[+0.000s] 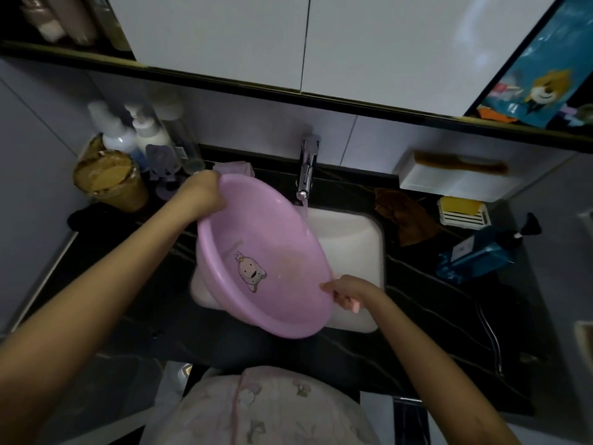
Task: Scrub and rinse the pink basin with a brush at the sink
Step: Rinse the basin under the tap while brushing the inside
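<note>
- Basin (266, 252) is held tilted over the sink (353, 239), its far rim beside the running tap (308, 168).
- Left hand (205, 191) grips the far rim.
- Right hand (349, 290), at the near rim, is curled round the brush (349, 304).

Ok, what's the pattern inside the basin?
Plain pink basin with one small cartoon figure printed on its floor; seen clearly in the head view.

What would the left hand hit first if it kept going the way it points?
Probably the cloth behind the basin, left of the tap. The left hand grips the basin's far rim and points toward the wall, but depth is unclear.
</note>
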`<move>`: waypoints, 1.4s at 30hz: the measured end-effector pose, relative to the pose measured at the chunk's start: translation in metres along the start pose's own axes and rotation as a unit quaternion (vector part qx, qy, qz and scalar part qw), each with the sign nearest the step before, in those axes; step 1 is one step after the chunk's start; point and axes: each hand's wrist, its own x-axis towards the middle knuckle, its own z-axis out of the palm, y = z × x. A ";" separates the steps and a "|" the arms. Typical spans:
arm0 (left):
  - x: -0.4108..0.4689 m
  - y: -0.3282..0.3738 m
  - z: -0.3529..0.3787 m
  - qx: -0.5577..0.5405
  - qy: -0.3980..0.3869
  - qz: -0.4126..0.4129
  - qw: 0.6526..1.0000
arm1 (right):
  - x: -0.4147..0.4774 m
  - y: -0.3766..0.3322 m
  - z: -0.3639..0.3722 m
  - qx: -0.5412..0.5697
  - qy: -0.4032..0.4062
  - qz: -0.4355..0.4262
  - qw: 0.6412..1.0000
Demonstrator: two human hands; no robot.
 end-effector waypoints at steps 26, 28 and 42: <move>0.031 0.047 -0.011 0.082 0.035 0.121 0.989 | 0.049 -0.061 -0.045 -0.517 0.138 -0.254 0.806; 0.033 0.046 -0.009 0.085 0.035 0.119 0.989 | 0.052 -0.072 -0.051 -0.532 0.203 -0.284 0.771; 0.041 0.043 -0.004 0.112 0.045 0.132 0.984 | 0.061 -0.066 -0.056 -0.511 0.178 -0.288 0.790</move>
